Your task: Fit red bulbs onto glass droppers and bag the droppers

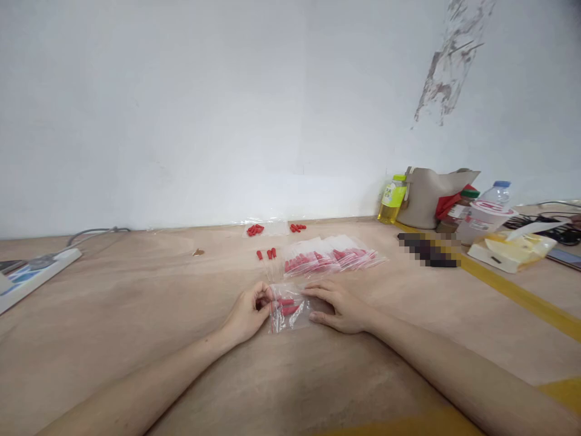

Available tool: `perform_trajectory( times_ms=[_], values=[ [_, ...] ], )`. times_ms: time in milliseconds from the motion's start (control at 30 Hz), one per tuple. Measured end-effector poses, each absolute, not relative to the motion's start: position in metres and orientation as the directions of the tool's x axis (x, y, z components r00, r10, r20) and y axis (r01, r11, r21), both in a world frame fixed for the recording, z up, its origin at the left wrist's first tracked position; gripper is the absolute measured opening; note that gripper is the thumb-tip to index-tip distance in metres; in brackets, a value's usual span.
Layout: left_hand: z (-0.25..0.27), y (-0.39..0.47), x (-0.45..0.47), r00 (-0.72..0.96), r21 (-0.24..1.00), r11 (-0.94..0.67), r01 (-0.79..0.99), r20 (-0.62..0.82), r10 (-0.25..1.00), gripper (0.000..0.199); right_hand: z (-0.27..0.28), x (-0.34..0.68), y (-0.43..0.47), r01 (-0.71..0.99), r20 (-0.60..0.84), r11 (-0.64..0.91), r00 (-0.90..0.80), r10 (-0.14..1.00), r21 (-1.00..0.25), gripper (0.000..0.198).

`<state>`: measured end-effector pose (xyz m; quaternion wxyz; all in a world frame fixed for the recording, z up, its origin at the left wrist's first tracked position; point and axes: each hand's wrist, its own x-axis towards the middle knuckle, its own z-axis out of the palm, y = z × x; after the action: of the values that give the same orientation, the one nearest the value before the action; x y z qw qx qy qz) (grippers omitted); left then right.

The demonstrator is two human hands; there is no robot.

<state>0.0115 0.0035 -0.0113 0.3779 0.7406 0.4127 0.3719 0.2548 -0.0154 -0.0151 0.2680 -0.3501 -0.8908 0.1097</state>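
A clear zip bag (299, 319) lies flat on the table with two red bulbs (288, 310) showing inside it. Its left, zip-lined edge is pinched between the thumb and fingers of my left hand (249, 313). On the bag's right end rest the fingertips of my right hand (342, 307), thumb and fingers apart. Just beyond the bag lie a few droppers (271, 254) with red bulbs and thin clear stems. Several filled zip bags (329, 254) overlap in a row behind my right hand, red bulbs visible through the plastic.
Loose red bulbs (255, 230) lie on clear plastic near the wall. A power strip (45, 272) sits at the left. On the right stand a yellow-green bottle (393, 200), a grey bag (426, 197), a white tub (485, 222) and a tissue pack (511, 248).
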Motion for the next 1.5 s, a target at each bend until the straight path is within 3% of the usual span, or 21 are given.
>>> perform_trajectory(
  times_ms=[133, 300, 367, 500, 733, 933, 1100, 1133, 1267, 1500],
  values=[
    [-0.013, 0.001, 0.014, 0.349, 0.762, -0.45, 0.465, 0.309, 0.885, 0.016, -0.014, 0.257, -0.018, 0.576, 0.437, 0.734, -0.591, 0.678, -0.359, 0.048],
    [-0.012, 0.015, 0.001, 0.387, 0.777, -0.456, 0.434, 0.296, 0.873, 0.008, -0.011, 0.261, -0.022, 0.604, 0.42, 0.716, -0.582, 0.696, -0.35, 0.045],
    [-0.007, 0.031, -0.007, 0.318, 0.732, -0.445, 0.515, 0.319, 0.893, 0.011, -0.011, 0.261, -0.022, 0.602, 0.406, 0.713, -0.587, 0.701, -0.36, 0.045],
    [0.007, 0.076, -0.014, 0.04, 0.65, -0.192, 0.735, 0.24, 0.97, 0.019, -0.012, 0.262, -0.021, 0.599, 0.394, 0.711, -0.592, 0.703, -0.369, 0.044],
    [0.018, 0.14, 0.01, -0.132, 0.684, -0.021, 0.73, 0.171, 0.976, 0.022, -0.012, 0.263, -0.021, 0.586, 0.397, 0.717, -0.597, 0.697, -0.378, 0.044],
    [0.023, 0.124, 0.0, -0.07, 0.829, -0.099, 0.55, 0.164, 0.984, 0.012, -0.012, 0.263, -0.021, 0.576, 0.395, 0.718, -0.6, 0.696, -0.391, 0.043],
    [0.016, 0.064, -0.029, -0.056, 0.904, -0.281, 0.322, 0.315, 0.948, 0.029, -0.013, 0.263, -0.02, 0.577, 0.397, 0.719, -0.599, 0.695, -0.387, 0.043],
    [0.012, 0.054, -0.032, -0.077, 0.933, -0.304, 0.193, 0.323, 0.943, 0.03, -0.014, 0.263, -0.02, 0.579, 0.4, 0.719, -0.598, 0.695, -0.385, 0.043],
    [-0.005, 0.034, -0.031, -0.135, 0.959, -0.267, -0.094, 0.253, 0.958, 0.037, -0.015, 0.263, -0.019, 0.587, 0.402, 0.716, -0.593, 0.698, -0.378, 0.043],
    [-0.012, 0.025, -0.013, -0.163, 0.952, -0.171, -0.254, 0.132, 0.978, 0.028, -0.013, 0.263, -0.02, 0.58, 0.406, 0.722, -0.597, 0.692, -0.377, 0.043]
  ],
)
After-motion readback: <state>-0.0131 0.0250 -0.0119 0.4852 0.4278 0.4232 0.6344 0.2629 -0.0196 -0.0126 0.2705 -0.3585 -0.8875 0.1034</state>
